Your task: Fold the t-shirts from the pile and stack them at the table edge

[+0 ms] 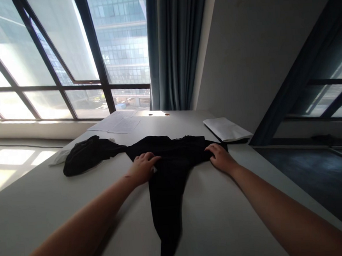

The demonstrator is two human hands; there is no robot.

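Observation:
A black garment [169,182] lies spread on the white table, with one long sleeve or leg reaching down toward the near edge. My left hand [143,168] is closed on the garment's left part, its thumb stretched over the cloth and a small white tag beside it. At the right end of the cloth, my right hand [221,158] has its fingers curled over the edge, gripping the fabric. Left of the garment and touching its outstretched end is a bunched dark cloth [85,155].
Printed sheets [123,122] lie at the back left of the white table [218,214]. A folded white item with a dark underside [228,129] rests at the back right. A whitish piece [56,158] shows beside the bunched cloth. Windows and a blue-grey curtain [177,49] stand behind.

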